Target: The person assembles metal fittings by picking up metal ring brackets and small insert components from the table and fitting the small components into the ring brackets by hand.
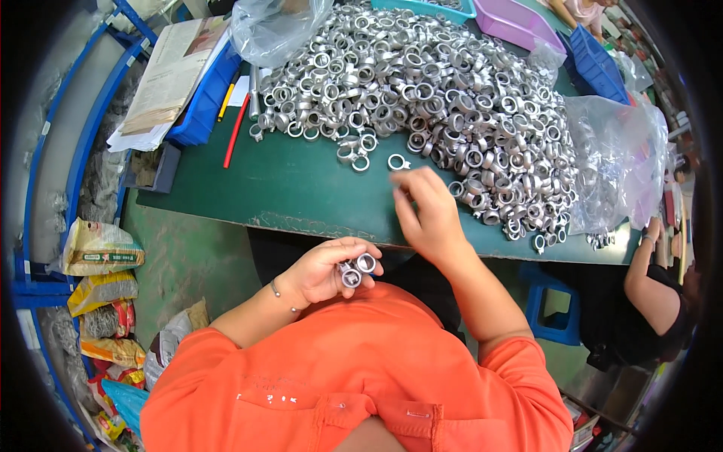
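Metal rings (pixel 351 277) sit in your left hand (pixel 320 273), its fingers curled around at least two of them, just in front of your orange shirt (pixel 361 361). Past the near edge of the green table (pixel 301 188), your right hand (pixel 429 211) reaches over the top with thumb and bent forefinger apart; blur hides whether its fingertips hold anything. Just beyond them lies a single loose ring (pixel 404 163), with a small cluster (pixel 348 153) to its left. Farther off spreads a large ring pile (pixel 422 83), flanked on the left by a red stick (pixel 236 134) and blue bin (pixel 202 111), with a purple basket (pixel 520 34) behind.
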Motion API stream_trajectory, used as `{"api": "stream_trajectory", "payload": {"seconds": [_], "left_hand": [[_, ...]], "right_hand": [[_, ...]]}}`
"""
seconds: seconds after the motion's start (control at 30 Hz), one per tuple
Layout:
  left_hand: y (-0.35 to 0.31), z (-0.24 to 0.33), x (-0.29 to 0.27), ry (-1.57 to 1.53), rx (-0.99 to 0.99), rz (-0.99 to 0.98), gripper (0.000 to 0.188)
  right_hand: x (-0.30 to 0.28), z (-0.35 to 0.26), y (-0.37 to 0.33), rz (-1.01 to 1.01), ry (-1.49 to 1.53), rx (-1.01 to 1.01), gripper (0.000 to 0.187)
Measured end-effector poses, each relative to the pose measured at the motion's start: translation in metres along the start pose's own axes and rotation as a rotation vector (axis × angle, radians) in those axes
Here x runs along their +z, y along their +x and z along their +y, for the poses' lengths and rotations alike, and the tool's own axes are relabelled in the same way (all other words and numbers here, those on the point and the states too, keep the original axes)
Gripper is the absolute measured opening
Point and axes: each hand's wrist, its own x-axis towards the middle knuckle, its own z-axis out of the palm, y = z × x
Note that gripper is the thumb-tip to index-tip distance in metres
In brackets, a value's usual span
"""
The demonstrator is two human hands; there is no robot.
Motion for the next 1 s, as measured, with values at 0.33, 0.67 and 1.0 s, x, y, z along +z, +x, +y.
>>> {"api": "stream_trajectory", "payload": {"seconds": [0.33, 0.67, 1.0], "left_hand": [[0.081, -0.040, -0.046, 0.087, -0.001, 0.404, 0.019], [0.134, -0.013, -0.020, -0.138, 0.234, 0.071, 0.017], [0.136, -0.039, -0.072, 1.430, 0.116, 0.031, 0.014]], "right_hand": [[0.008, 0.009, -0.010, -0.041, -0.032, 0.057, 0.013], [-0.013, -0.009, -0.044, 0.037, 1.177, 0.439, 0.025], [-0.024, -0.015, -0.048, 0.002, 1.175, 0.844, 0.016]]}}
